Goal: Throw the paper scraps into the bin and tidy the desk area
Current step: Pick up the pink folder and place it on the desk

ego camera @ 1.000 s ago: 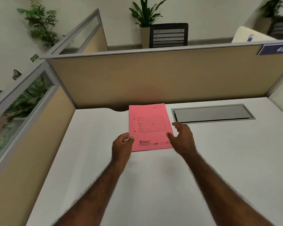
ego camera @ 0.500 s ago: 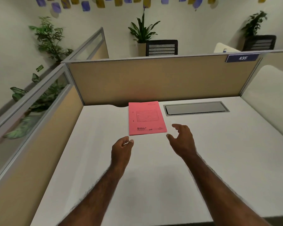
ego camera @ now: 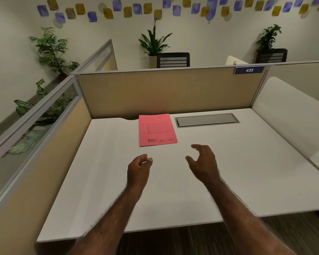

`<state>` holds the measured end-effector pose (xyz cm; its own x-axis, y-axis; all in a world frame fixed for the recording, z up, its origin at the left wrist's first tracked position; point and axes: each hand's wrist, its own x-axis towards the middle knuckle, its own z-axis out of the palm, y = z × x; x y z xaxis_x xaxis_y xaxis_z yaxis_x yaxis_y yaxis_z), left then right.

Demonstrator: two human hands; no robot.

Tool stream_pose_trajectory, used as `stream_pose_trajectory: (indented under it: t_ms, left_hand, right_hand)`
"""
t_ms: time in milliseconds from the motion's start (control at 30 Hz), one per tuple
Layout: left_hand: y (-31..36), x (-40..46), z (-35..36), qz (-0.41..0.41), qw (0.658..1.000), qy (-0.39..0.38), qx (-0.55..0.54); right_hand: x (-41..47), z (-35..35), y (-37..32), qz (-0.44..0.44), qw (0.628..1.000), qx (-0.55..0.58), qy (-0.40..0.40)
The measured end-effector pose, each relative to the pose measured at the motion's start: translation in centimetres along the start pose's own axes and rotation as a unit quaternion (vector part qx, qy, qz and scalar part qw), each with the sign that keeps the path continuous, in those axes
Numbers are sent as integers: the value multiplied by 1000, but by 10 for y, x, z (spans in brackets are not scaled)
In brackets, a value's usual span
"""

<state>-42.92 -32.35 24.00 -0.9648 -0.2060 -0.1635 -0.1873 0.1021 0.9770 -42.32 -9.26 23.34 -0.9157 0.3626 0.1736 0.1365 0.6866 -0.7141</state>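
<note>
The pink file folder (ego camera: 157, 130) lay flat at the back of the white desk (ego camera: 247, 162), just left of the grey cable hatch (ego camera: 207, 120). Nearer than the folder, the left hand (ego camera: 138, 170) hovered with fingers curled loosely inward, seemingly empty. Right of it, also clear of the folder, the right hand (ego camera: 203, 163) hung with fingers spread and bent, gripping nothing.

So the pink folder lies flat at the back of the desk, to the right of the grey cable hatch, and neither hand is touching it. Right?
One slip: in the head view the pink folder lies to the left of the grey cable hatch, not the right. The rest holds: it is flat at the back of the desk, and the left hand and right hand are both off it.
</note>
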Motion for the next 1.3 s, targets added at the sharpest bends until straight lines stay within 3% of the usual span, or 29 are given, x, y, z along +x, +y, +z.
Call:
stream_pose_trajectory:
  t_ms: [400,1300]
  left_hand:
    - [0,-80,12,29,999,-8,14]
    - [-12,-371,5,67,995,-37,61]
  right_hand:
    - [-69,-51,24,-2,1000,1,-1]
    - [-310,-199,64,-25,998,-28,-40]
